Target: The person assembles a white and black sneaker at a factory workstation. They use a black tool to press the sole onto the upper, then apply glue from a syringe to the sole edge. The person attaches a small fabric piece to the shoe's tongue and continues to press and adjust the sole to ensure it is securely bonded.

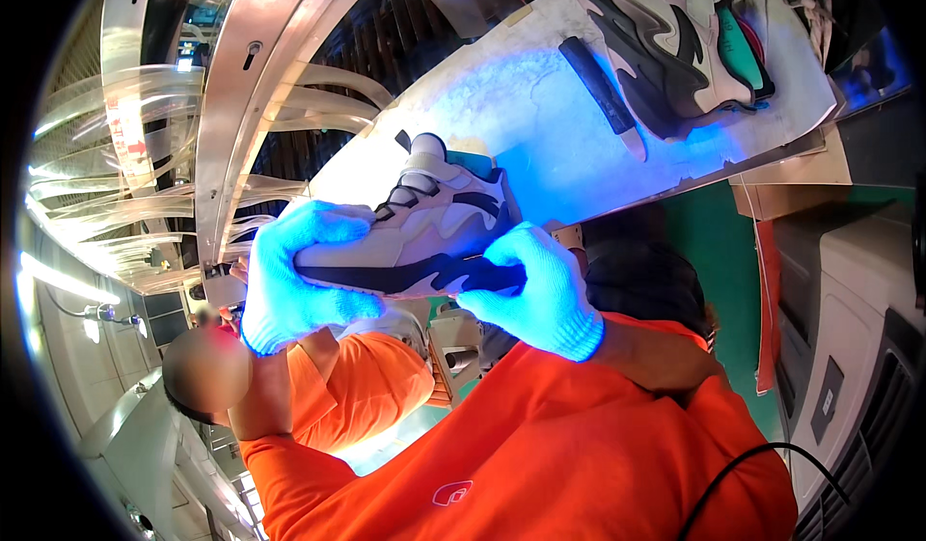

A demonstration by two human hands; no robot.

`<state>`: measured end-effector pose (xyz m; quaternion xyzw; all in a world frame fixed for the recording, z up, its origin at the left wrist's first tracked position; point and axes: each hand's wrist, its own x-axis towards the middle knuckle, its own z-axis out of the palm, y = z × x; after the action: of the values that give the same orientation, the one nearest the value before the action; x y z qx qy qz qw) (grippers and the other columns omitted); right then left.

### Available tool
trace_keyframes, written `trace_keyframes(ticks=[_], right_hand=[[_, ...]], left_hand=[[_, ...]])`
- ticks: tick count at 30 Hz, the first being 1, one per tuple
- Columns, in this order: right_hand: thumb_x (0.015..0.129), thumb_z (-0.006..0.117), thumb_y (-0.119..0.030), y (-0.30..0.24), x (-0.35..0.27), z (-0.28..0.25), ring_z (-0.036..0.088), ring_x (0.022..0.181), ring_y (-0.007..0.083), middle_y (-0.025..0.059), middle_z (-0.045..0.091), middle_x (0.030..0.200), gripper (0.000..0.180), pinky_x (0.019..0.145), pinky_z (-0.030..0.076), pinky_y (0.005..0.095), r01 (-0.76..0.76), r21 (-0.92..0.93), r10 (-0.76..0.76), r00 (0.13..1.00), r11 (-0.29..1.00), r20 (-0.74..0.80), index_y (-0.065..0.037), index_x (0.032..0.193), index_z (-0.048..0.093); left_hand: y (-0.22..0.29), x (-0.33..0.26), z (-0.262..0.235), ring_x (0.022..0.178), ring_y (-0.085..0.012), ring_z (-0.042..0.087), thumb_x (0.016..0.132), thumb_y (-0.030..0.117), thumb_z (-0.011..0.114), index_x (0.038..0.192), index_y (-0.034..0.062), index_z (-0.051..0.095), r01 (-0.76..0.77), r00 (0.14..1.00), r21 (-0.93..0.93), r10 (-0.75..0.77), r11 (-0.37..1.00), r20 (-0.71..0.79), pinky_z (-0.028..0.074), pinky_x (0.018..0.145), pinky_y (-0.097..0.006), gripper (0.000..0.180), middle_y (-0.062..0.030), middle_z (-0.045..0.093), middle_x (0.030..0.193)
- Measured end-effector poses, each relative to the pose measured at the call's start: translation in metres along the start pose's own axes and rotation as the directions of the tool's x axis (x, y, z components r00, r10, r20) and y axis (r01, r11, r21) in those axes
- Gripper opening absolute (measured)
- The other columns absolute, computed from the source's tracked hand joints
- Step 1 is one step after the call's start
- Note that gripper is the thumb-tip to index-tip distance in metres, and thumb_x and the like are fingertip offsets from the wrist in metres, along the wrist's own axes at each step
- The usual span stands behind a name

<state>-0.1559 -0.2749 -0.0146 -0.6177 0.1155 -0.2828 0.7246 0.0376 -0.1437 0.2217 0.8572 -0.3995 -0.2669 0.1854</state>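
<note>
A pale work surface (540, 126) is lit blue-white at far centre. Curved metal frame bars (241, 88) and clear tubing (106, 107) are seen at left. Green floor (719, 252) is seen at right, a grey-white machine housing (849, 348) beside it.

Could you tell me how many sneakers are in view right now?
2. One sneaker is held between the gloved left hand and right hand. The other sneaker lies on the white bench at the upper right. More may sit beyond the picture's edge.
</note>
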Motion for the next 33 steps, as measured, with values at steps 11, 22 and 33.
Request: trace_keyframes(ticks=[11,22,33], right_hand=[[0.07,0.107,-0.016,-0.001,0.026,0.003,0.077,0.084,0.0239,0.0098,0.071,0.1,0.054,0.073,0.063,0.0362,0.141,-0.132,-0.135,0.99,0.981,0.048,-0.006,0.107,0.07],[0.067,0.108,-0.026,-0.004,0.041,0.015,0.071,0.087,0.0244,0.0086,0.067,0.104,0.068,0.076,0.061,0.0406,0.037,-0.277,0.018,0.981,0.96,0.194,-0.01,0.115,0.063],[0.069,0.105,-0.03,-0.003,0.043,0.037,0.071,0.089,0.0288,0.009,0.065,0.105,0.061,0.075,0.059,0.0431,0.174,-0.438,-0.073,0.968,0.882,0.239,-0.012,0.111,0.065]], left_hand=[[-0.043,-0.002,-0.009,0.123,-0.0365,0.078,0.054,0.037,0.114,0.116,0.0027,0.08,-0.142,0.989,-0.086,0.145,0.986,0.024,0.06,0.106,-0.048,0.079,-0.0202,0.08,0.126],[-0.071,-0.004,-0.016,0.144,-0.0347,0.062,0.063,0.057,0.106,0.152,-0.0016,0.064,0.074,0.983,-0.367,-0.006,0.927,0.184,0.046,0.122,-0.046,0.114,-0.0238,0.065,0.154],[-0.041,0.05,0.001,0.119,-0.0387,0.077,0.075,0.07,0.094,0.157,-0.0009,0.056,0.36,0.729,0.337,-0.488,0.87,0.48,0.058,0.107,-0.044,0.115,-0.0246,0.076,0.135]])
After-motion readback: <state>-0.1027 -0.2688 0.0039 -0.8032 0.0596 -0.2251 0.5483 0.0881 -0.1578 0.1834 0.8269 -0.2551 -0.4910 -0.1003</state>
